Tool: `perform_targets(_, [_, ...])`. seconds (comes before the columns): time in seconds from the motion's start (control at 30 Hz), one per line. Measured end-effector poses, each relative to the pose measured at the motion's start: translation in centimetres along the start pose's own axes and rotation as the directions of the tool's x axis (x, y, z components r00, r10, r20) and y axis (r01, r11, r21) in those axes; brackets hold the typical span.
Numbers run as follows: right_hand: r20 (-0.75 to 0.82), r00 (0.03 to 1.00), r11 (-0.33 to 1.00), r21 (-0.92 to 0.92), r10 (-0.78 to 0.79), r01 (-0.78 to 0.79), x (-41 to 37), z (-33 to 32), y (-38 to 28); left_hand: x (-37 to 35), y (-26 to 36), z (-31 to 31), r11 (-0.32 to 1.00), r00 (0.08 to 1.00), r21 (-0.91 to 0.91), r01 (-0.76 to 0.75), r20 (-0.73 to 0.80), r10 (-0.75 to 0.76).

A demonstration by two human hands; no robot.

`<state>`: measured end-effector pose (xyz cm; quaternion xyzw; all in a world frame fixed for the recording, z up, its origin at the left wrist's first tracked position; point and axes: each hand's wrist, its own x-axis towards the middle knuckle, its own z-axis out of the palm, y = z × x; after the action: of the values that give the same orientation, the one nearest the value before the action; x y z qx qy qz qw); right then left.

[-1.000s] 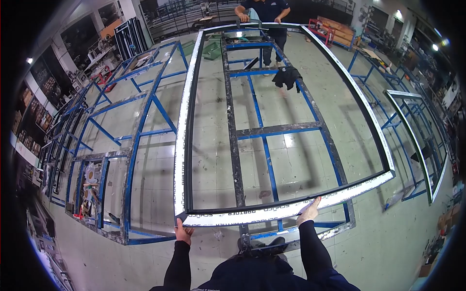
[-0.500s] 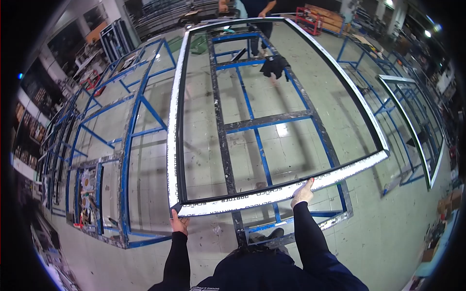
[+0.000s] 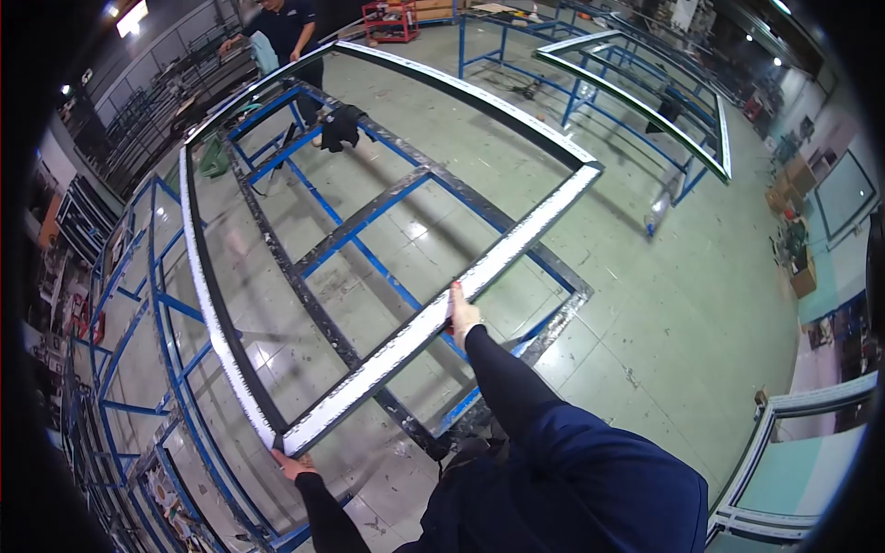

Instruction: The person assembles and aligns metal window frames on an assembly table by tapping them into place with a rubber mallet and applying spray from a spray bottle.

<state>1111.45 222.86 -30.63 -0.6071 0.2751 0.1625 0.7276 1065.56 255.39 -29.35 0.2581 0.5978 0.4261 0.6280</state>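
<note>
Large rectangular frame (image 3: 369,370), white-faced with black inner edges, is positioned over a blue-and-black metal table (image 3: 359,219); contact between the two cannot be determined. The near left corner is gripped by the left hand (image 3: 295,466), its fingers closed at the corner. The near rail is gripped partway along by the right hand (image 3: 464,313), thumb on the upper face; the fingers beneath are hidden. The near rail is slanted across the view, its right end farther from the wearer. Black cloth (image 3: 341,127) is draped on the table's far part. A person in dark clothing (image 3: 286,28) is seen at the far end, one hand near the frame.
</note>
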Motion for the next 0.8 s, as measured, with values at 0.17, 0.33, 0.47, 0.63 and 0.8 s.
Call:
perform_targets(0.17, [0.285, 0.939, 0.972, -0.186, 0.193, -0.144, -7.9, -4.3, -4.8, 3.1, 0.5, -1.4, 0.558, 0.813, 0.83, -0.01, -0.318, 0.488])
perform_targets(0.33, [0.322, 0.947, 0.999, -0.034, -0.018, 0.03, -9.7, -17.2, -9.1, -8.0, -4.2, 5.2, -0.018, 0.649, 0.822, -0.569, 0.463, 0.604])
perform_targets(0.47, [0.106, 0.993, 0.997, -0.039, -0.058, 0.062, -6.0, -33.0, -11.4, -20.9, -12.2, 16.3, -0.274, 0.363, 0.454, -0.848, 0.873, 0.325])
perform_targets(0.63, [-0.42, 0.895, 0.924, -0.261, 0.151, -0.279, 1.2, -65.5, -3.9, -35.8, -24.1, 34.7, -0.23, 0.186, 0.198, -0.953, 0.98, 0.074])
perform_targets(0.8, [-0.601, 0.733, 0.934, 0.066, 0.318, -0.351, -9.2, -81.4, -1.8, -45.6, -30.9, 48.5, -0.242, 0.222, 0.208, -0.948, 0.974, -0.033])
